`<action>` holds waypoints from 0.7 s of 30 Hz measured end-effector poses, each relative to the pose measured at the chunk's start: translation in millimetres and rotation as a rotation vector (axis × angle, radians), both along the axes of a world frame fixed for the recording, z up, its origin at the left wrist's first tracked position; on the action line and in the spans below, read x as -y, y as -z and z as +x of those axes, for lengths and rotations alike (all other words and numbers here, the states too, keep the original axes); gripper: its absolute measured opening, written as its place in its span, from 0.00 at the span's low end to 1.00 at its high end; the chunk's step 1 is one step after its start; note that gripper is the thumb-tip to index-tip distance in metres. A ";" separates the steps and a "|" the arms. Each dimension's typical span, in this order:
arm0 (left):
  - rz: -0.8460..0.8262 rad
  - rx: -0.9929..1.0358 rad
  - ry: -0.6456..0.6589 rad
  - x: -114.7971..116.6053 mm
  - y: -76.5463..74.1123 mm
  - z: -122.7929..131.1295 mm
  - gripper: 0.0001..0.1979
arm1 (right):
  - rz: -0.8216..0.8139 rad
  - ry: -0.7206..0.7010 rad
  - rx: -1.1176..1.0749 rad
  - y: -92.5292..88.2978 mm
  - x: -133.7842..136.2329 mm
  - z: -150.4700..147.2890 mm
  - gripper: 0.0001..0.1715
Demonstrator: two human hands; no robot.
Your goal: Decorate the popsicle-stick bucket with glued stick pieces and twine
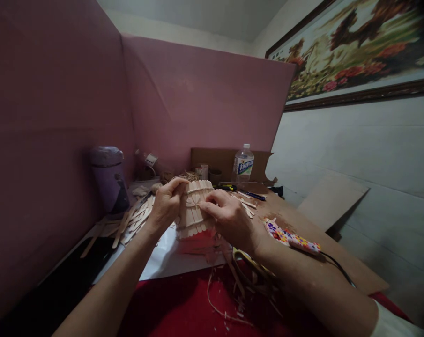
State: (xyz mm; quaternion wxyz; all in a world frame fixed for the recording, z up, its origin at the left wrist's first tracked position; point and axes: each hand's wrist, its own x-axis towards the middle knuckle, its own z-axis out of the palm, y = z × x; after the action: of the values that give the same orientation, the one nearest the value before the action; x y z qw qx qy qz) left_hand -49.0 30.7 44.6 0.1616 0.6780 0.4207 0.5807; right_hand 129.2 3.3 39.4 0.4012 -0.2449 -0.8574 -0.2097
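Observation:
Between my hands, a small barrel-shaped craft piece (190, 217) made of pale wooden sticks is held up over the table. Thin bands of twine or wood run round it near its top and bottom, and a small leaf- or bow-like piece (193, 201) sits on its front. My left hand (167, 201) grips its left upper edge, thumb and fingers closed on it. With fingers bent together, my right hand (229, 215) presses at the front decoration; whether its fingertips pinch a small part is hidden.
Loose craft sticks (139, 217) lie at left beside a purple cylinder (109, 182). A plastic bottle (243, 164) stands behind. At right lies a flower-patterned glue gun (291, 238) with a cord. Scissors (247, 257) and wood scraps are near my right forearm, above red cloth (169, 304).

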 end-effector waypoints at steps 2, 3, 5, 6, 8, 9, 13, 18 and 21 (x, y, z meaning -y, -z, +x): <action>0.004 -0.003 0.000 -0.1 0.3 0.2 0.10 | -0.031 -0.019 -0.023 -0.2 0.8 0.0 0.11; 0.005 -0.004 0.000 0.0 0.3 0.3 0.10 | -0.065 -0.032 -0.049 -0.2 1.4 0.4 0.10; 0.000 -0.002 -0.005 0.3 -0.1 0.6 0.10 | -0.148 -0.061 -0.101 0.1 2.9 1.9 0.09; -0.004 -0.001 -0.006 0.5 -0.3 0.7 0.10 | -0.182 -0.073 -0.123 0.3 3.5 2.8 0.09; -0.007 0.002 -0.007 0.7 -0.6 0.6 0.11 | -0.214 -0.087 -0.150 1.2 4.5 4.6 0.10; -0.006 0.002 -0.006 0.7 -0.7 0.6 0.11 | -0.216 -0.091 -0.158 1.7 4.7 5.2 0.11; -0.004 0.004 0.000 0.8 -0.8 0.6 0.11 | -0.214 -0.078 -0.166 2.5 4.8 5.1 0.09; -0.011 0.010 -0.003 1.6 -0.8 1.1 0.11 | -0.218 0.014 -0.095 -2.0 6.6 3.0 0.08; -0.014 0.016 -0.004 1.3 -0.4 0.9 0.10 | -0.232 0.033 -0.083 -4.1 7.7 2.5 0.07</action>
State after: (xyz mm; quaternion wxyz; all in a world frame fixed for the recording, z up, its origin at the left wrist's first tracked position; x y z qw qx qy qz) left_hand -48.2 29.5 45.0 0.1684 0.6715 0.4247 0.5835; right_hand 131.8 -4.4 43.6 0.4018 -0.3121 -0.8544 -0.1053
